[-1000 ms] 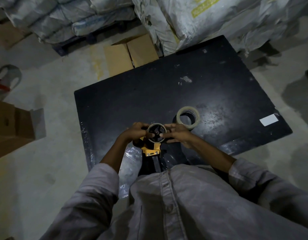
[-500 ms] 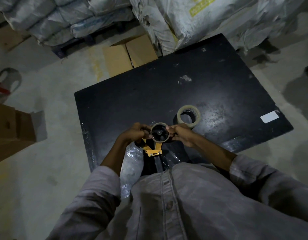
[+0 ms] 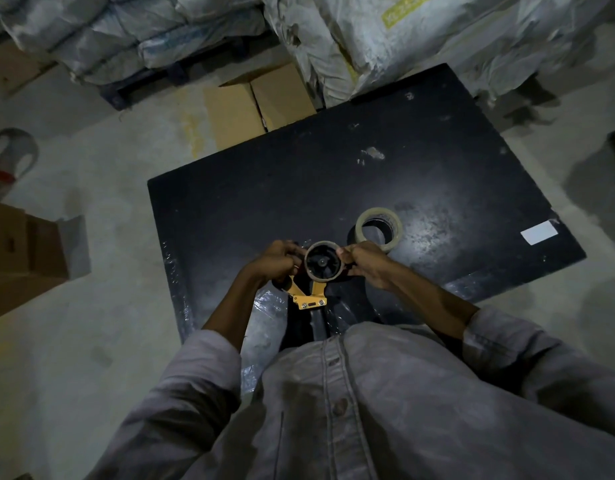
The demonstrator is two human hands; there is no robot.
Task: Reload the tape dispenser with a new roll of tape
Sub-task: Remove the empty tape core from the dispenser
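I hold a yellow tape dispenser (image 3: 307, 299) above the near edge of the black table (image 3: 299, 188). Its black spool wheel carries a thin brown empty core (image 3: 322, 262). My left hand (image 3: 276, 263) grips the dispenser's left side, fingers curled. My right hand (image 3: 366, 265) pinches the core's right edge between thumb and fingers. A new beige tape roll (image 3: 378, 228) lies flat on the table just beyond my right hand, untouched.
A white label (image 3: 539, 232) lies near the table's right corner. Cardboard boxes (image 3: 257, 102) sit past the far edge and another box (image 3: 22, 251) at left. Wrapped sacks (image 3: 351, 36) are stacked behind. Crinkled plastic wrap (image 3: 268, 317) hangs off the near table edge.
The dispenser has tilted a little, its yellow frame swinging left. My right fingers moved from the wheel's hub out to the core's right edge.
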